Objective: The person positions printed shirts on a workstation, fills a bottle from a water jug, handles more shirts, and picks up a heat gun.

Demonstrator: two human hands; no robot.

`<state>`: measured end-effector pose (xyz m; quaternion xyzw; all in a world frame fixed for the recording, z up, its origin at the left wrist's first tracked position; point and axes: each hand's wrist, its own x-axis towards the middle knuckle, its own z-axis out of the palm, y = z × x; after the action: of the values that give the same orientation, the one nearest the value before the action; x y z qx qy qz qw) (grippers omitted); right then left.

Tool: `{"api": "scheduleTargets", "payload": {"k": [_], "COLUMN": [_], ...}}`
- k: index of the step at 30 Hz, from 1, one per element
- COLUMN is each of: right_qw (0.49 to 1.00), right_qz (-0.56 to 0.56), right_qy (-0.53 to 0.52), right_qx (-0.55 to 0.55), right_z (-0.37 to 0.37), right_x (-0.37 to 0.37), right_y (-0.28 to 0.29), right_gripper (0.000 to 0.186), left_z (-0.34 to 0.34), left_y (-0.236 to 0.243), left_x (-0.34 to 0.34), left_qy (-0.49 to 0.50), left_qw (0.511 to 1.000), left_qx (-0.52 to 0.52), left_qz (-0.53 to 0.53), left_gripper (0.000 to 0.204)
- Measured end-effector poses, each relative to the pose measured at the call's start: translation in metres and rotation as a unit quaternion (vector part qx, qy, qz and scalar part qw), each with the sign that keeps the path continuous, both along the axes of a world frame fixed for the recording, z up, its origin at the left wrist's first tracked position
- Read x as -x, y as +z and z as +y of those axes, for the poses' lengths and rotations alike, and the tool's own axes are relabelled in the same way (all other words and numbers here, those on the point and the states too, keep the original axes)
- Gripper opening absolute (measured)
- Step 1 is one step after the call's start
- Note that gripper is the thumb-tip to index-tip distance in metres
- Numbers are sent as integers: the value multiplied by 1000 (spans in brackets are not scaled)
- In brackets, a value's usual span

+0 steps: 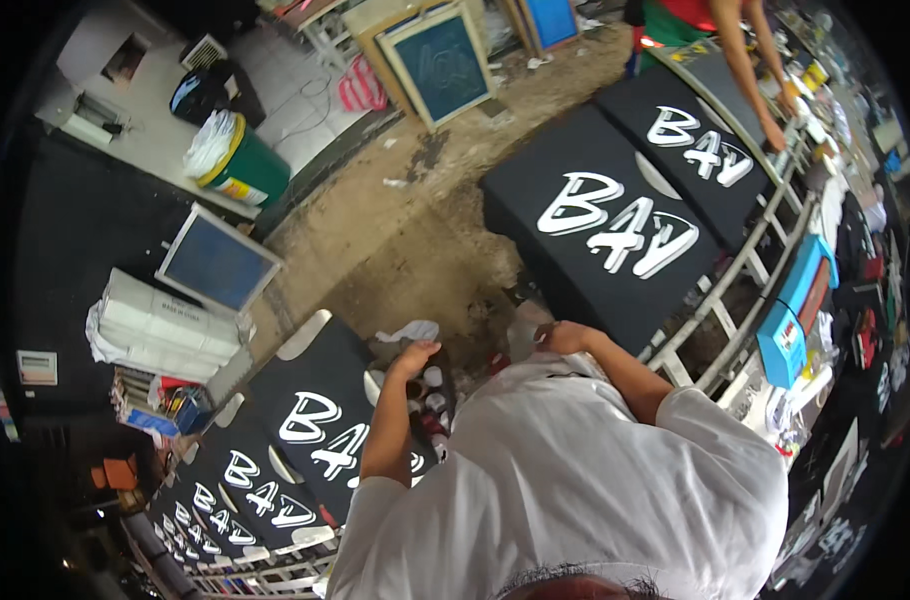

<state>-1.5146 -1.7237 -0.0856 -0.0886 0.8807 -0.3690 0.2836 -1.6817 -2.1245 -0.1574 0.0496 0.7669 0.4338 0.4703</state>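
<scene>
My left hand (413,360) is curled in front of my body, and a white cloth (410,331) meets it at its far side. To its right, my right hand (567,338) is closed near a pale, see-through piece (524,330); its fingertips are partly hidden, so what it grips is unclear. Beyond that hand a black shirt (575,170) with bold white lettering lies flat on a board. Another lettered black shirt (315,400) lies flat to the left of my left arm.
Several small containers (434,378) stand below my left hand. A metal rail (720,310) runs along the right, beside a blue box (783,340). Far right, another person's hand (773,135) reaches over the rail. Framed screens (220,258) and a green bin (250,165) stand beyond the aisle.
</scene>
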Motion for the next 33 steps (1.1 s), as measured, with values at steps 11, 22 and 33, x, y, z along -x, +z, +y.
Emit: {"api": "scheduleTargets", "payload": {"k": [11,22,33], "right_qw": [973,992,925], "right_qz": [-90,81,-173], "right_qy": [186,87,82], "right_qx": [-100,-37,-328], "right_z": [-50,-51,162], "right_x": [321,671,614], "right_y": [-4,51,-209], "right_gripper": [52,47,31], "left_z": [-42,-74,-56], "left_y": [-12,-62,-109], "left_x": [128,330,619], "left_qy": [-47,290,-97], "left_qw": [998,940,982], "left_qx": [21,104,141], "left_qz": [-28,-149,-82], "left_gripper": [51,33,31]}}
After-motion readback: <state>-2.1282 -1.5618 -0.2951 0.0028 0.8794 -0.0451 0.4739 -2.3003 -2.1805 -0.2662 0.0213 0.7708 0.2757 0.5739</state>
